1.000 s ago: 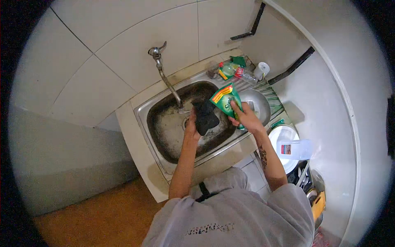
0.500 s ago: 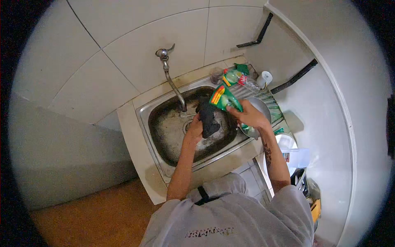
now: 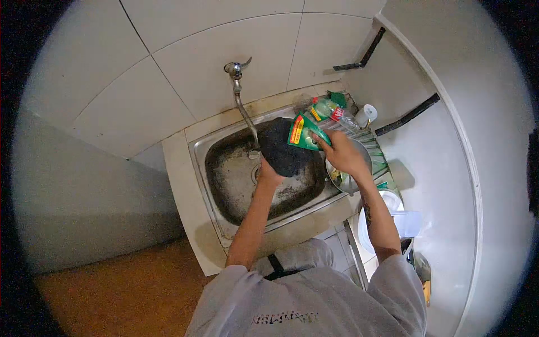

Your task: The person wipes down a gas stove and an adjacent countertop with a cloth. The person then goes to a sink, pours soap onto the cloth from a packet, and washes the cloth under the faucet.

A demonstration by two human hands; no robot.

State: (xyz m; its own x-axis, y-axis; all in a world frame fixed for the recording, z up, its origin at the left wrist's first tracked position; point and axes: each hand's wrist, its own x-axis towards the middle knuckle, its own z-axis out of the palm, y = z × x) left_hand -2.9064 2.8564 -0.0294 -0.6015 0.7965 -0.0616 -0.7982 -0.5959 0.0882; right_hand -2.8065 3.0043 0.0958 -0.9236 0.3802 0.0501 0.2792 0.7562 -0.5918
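Observation:
Over the metal sink (image 3: pixel 230 182), my left hand (image 3: pixel 272 173) has a dark, soft black cloth (image 3: pixel 279 149) draped over it, which hides most of its fingers. My right hand (image 3: pixel 343 154) grips a green pouch (image 3: pixel 303 135) with a yellow and red label. The pouch is tilted beside the cloth, its narrower end toward the cloth's right edge; whether anything comes out of it is too small to tell. Under my right hand stands a round metal pan (image 3: pixel 362 151) with something green and yellowish inside.
A faucet (image 3: pixel 245 115) reaches from the tiled wall over the sink's back left. Behind the pan, the ridged drainboard holds a clear bottle (image 3: pixel 347 119), a green-labelled bottle (image 3: pixel 322 109), a green scouring pad (image 3: pixel 338 99) and a white cup (image 3: pixel 367 114). A pale plastic container (image 3: pixel 405 223) sits at right.
The black cloth has gone from a bunched, hanging shape to a wider spread over my left hand. My right hand still holds the pouch near it. The view has shifted slightly.

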